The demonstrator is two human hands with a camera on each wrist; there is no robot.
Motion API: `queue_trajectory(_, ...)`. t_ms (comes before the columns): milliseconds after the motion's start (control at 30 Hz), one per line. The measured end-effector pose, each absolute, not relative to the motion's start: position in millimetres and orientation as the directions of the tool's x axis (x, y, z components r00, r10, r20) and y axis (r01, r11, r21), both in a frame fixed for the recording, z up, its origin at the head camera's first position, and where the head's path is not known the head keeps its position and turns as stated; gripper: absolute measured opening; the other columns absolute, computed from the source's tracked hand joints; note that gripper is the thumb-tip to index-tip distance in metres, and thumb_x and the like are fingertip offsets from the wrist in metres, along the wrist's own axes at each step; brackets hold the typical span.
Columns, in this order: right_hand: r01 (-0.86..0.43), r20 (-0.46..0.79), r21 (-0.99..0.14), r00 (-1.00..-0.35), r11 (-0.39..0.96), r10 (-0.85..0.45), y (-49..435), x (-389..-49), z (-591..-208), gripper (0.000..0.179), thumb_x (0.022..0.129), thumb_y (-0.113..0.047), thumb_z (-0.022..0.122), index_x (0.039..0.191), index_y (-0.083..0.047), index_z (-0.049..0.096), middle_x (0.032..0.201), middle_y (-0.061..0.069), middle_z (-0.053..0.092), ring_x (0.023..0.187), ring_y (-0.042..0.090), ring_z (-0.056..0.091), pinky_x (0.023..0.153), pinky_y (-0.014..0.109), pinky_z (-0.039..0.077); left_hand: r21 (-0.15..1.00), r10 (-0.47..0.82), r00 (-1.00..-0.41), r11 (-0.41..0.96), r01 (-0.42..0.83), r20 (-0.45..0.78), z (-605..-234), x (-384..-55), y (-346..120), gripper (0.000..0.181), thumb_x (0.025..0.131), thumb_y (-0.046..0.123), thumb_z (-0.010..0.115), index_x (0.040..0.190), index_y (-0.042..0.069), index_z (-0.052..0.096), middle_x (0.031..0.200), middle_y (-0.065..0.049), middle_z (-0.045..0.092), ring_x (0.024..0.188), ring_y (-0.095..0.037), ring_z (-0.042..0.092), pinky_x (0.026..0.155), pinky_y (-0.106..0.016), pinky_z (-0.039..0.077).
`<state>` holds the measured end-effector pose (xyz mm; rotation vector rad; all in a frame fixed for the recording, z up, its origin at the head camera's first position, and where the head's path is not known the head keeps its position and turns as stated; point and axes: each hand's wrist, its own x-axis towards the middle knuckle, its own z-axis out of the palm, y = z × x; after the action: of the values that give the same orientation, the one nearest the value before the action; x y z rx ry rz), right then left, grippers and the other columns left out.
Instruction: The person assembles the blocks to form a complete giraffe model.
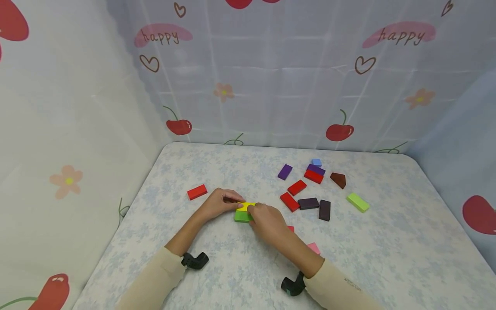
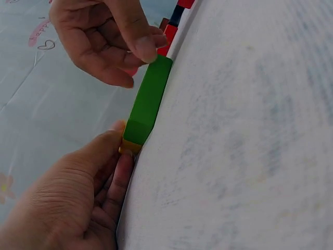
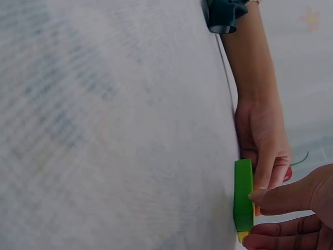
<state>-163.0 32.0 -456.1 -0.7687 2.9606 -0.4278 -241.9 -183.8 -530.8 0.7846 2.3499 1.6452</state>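
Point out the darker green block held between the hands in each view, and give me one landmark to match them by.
Head: the green block sits in the lower middle, between the left hand and right hand.
Left wrist: the green block slants just above and left of centre.
Right wrist: the green block stands at lower right.
Shared landmark: the yellow block, showing beside the green in all three.

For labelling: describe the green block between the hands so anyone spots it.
On the pale table, look between left hand and right hand. In the head view, the green block shows just below the yellow block, deeper green than the lime block.
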Motion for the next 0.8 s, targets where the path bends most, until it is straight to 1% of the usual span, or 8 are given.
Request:
queue_trajectory(67,-0.463,0.036,-0.285,-0.880,0.839,-0.473,36.7,-161.4,-450.6,0.031,0.086,-0.020,0.083,0.114,-0.009,0.074,0.097,0.004,0.071,0.080,0.017,0.066,0.073,0.032,0.057,0.911,0.511,-0.845,0.255,0.324,0.157,-531.1,-242.1,-184.3,0.016,0.090,0.013,0.079,0.106,0.014,0.082,0.105,-0.001,0.075,0.094,-0.017,0.070,0.077,-0.029,0.057)
queue_trajectory(167,-0.432,0.064,-0.336,-0.897,0.837,-0.437,50.0,-159.3,-440.0,0.032,0.088,-0.024,0.082,0.116,-0.011,0.074,0.093,0.002,0.071,0.073,0.014,0.063,0.064,0.028,0.054,0.910,0.523,-0.839,0.259,0.325,0.150,-531.4,-242.2,-184.7,0.018,0.090,0.014,0.079,0.108,0.014,0.081,0.107,-0.001,0.075,0.092,-0.017,0.069,0.076,-0.028,0.057)
queue_trajectory(267,-0.397,0.099,-0.389,-0.915,0.831,-0.391,69.5,-159.2,-430.1,0.030,0.088,-0.026,0.082,0.115,-0.013,0.076,0.085,-0.001,0.069,0.065,0.011,0.057,0.057,0.025,0.048,0.908,0.532,-0.835,0.266,0.324,0.142,-530.1,-241.5,-185.0,0.022,0.088,0.014,0.081,0.110,0.015,0.081,0.110,0.000,0.074,0.091,-0.017,0.068,0.075,-0.028,0.056)
queue_trajectory(367,-0.381,0.155,-0.417,-0.924,0.825,-0.349,93.5,-159.4,-424.3,0.028,0.087,-0.025,0.083,0.112,-0.012,0.077,0.080,-0.004,0.066,0.063,0.010,0.053,0.054,0.024,0.046,0.909,0.536,-0.832,0.264,0.324,0.141,-529.1,-240.7,-185.5,0.025,0.087,0.013,0.082,0.111,0.015,0.080,0.112,0.000,0.073,0.090,-0.017,0.067,0.075,-0.027,0.056)
queue_trajectory(533,-0.382,0.256,-0.406,-0.920,0.830,-0.299,139.1,-161.1,-428.1,0.024,0.084,-0.017,0.085,0.105,-0.008,0.077,0.074,-0.005,0.063,0.064,0.011,0.054,0.054,0.025,0.046,0.907,0.556,-0.817,0.248,0.340,0.154,-529.2,-240.2,-185.8,0.028,0.084,0.013,0.084,0.112,0.014,0.080,0.113,-0.001,0.073,0.085,-0.016,0.064,0.072,-0.026,0.055)
queue_trajectory(667,-0.332,0.248,-0.379,-0.936,0.864,-0.251,172.2,-164.6,-435.1,0.022,0.084,-0.015,0.085,0.101,-0.006,0.076,0.073,-0.003,0.063,0.062,0.012,0.052,0.054,0.027,0.045,0.906,0.565,-0.810,0.242,0.347,0.159,-530.4,-240.3,-185.7,0.029,0.083,0.013,0.085,0.112,0.014,0.080,0.112,-0.002,0.073,0.083,-0.016,0.063,0.072,-0.026,0.055)
queue_trajectory(800,-0.251,0.195,-0.356,-0.962,0.900,-0.191,197.3,-168.9,-442.3,0.026,0.085,-0.017,0.084,0.104,-0.002,0.075,0.073,0.000,0.064,0.060,0.014,0.052,0.050,0.028,0.044,0.910,0.561,-0.814,0.240,0.338,0.155,-530.9,-240.8,-185.6,0.029,0.083,0.011,0.085,0.111,0.014,0.080,0.111,-0.002,0.073,0.083,-0.017,0.062,0.071,-0.025,0.054)
